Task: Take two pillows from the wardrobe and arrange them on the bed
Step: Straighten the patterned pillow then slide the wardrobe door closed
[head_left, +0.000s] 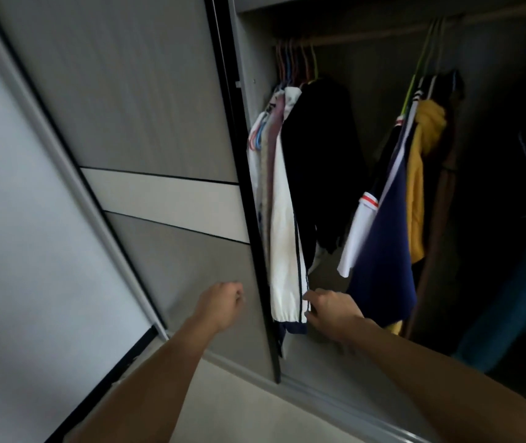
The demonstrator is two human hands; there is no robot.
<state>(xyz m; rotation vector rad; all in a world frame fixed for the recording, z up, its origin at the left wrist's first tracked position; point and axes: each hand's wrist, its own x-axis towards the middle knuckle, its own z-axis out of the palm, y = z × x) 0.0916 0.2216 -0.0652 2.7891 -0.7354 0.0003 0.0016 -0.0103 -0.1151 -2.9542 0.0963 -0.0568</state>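
I face an open wardrobe (383, 148) with a grey sliding door (159, 123) pushed to the left. No pillow shows in this view, and the wardrobe's lower right is dark. My left hand (221, 303) hovers in front of the door panel with its fingers curled, holding nothing. My right hand (330, 310) reaches inside past the door's black edge (257, 235), fingers bent, next to the cuff of a white jacket (282, 251). Whether it touches the cuff I cannot tell.
Clothes hang from a rail (383, 33): a black garment (322, 161), a navy shirt (386, 257), a yellow top (421, 161). A blue-green fabric mass (517, 298) fills the dark right side. The floor track (335, 398) runs along the bottom. A pale wall (15, 219) is at left.
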